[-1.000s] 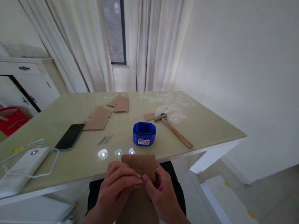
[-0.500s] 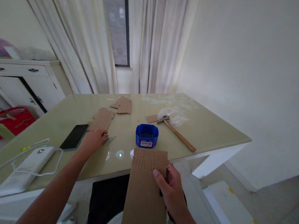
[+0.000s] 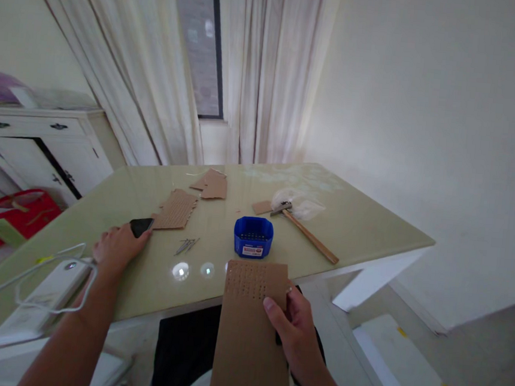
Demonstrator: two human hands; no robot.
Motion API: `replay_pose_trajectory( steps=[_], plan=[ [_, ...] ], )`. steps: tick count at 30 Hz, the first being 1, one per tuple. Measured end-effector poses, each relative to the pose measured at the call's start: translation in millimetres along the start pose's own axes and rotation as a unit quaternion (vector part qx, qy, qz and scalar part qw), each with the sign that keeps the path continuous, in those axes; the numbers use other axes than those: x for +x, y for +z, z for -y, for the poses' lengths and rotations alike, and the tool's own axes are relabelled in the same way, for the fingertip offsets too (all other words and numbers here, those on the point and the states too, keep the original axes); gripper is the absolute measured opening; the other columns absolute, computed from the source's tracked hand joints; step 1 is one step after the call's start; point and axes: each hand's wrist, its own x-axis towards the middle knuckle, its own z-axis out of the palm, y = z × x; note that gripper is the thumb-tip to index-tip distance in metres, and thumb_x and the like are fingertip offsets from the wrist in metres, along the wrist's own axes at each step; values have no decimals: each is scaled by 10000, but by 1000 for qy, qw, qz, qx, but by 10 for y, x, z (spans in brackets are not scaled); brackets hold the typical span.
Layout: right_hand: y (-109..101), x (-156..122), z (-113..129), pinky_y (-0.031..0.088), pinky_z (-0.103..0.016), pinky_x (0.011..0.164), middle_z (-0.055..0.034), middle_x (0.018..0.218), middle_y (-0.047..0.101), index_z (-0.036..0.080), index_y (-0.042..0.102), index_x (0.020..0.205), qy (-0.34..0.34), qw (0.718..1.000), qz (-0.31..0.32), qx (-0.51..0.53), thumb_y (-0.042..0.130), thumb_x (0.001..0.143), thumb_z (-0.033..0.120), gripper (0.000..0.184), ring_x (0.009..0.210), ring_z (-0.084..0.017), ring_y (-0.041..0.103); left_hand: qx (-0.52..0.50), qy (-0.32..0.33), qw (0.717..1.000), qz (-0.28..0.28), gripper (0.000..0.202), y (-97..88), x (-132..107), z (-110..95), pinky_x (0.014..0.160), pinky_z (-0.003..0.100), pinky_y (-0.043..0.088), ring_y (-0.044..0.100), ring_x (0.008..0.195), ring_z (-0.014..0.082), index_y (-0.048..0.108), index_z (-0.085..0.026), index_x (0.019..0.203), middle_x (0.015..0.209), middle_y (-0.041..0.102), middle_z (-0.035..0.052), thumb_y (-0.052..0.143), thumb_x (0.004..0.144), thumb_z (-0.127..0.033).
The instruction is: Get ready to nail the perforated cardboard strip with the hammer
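My left hand (image 3: 118,247) lies over the phone (image 3: 141,226) at the table's left, thumb along one edge and fingers round the other side. Most of the phone is hidden beneath the palm; only its dark top end shows. In my right hand (image 3: 293,325) is a long strip of brown cardboard (image 3: 251,342), gripped by its right edge with the thumb on top. Rows of small holes mark its upper end. Just beyond it sits a blue plastic basket (image 3: 253,238) with a perforated bottom. Several nails (image 3: 186,245) lie loose between the phone and the basket.
A wooden-handled hammer (image 3: 310,236) rests beside a crumpled clear plastic bag (image 3: 304,203) and a small cardboard piece (image 3: 261,206). Further left are a hole-punched cardboard piece (image 3: 175,211) and torn scraps (image 3: 214,184). A white power strip (image 3: 45,300) with a looped cable lies front left.
My left hand has moved left from beside the nails onto the phone, leaving the nails on the table. The right hand holds the cardboard strip nearly as before.
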Motion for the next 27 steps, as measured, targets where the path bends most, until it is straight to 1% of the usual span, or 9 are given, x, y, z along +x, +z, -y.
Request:
replay_pose_trajectory(
  steps=[4,6,9,12,16,22,27],
  plan=[
    [2,-5,5,640,-370,820,-115,1024,845,179,775,1116,-5,1000,10,3,901,834,590,514,924,-283,796,-9,-4,1000,-29,776,79,-22,52,1016,617,516,618,1317,528,649,-19,1398,1386,669,348,484,1000,-663],
    [1,-6,19,637,-358,809,-107,1018,844,182,776,1104,-5,1000,7,3,904,837,578,495,878,-262,789,-8,-9,999,-35,764,77,-29,55,977,612,525,626,1285,531,667,-29,1357,1364,677,348,510,989,-680],
    [8,-2,38,638,-354,798,-96,1002,843,186,775,1092,-10,1000,4,8,917,822,576,495,812,-236,774,-4,-32,999,-31,817,34,-56,39,952,620,522,616,1282,552,664,-15,1338,1385,658,359,540,970,-733],
    [18,-1,45,638,-346,802,-89,990,843,188,781,1098,-15,1000,13,18,910,835,574,485,805,-224,768,-7,-59,998,-18,877,-29,-105,9,994,626,505,584,1349,571,632,13,1366,1443,610,390,551,964,-762],
    [16,-9,31,632,-328,799,-76,986,842,199,786,1107,-17,999,20,25,910,844,553,459,805,-212,763,-19,-66,998,-14,913,-69,-133,-3,1020,624,502,568,1388,574,574,30,1428,1468,586,408,530,976,-762],
    [5,-2,27,625,-327,774,-83,988,839,196,783,1104,-20,999,22,18,901,846,563,463,789,-217,760,-23,-70,997,-15,977,-47,-82,25,1069,608,485,545,1425,574,523,65,1478,1464,574,436,566,952,-757],
    [11,-1,36,629,-338,787,-89,1000,841,193,783,1107,-19,1000,20,15,902,841,567,474,810,-229,766,-28,-57,998,-28,968,-7,-97,34,1071,649,470,551,1410,581,541,63,1457,1459,579,424,545,953,-763]
  ],
)
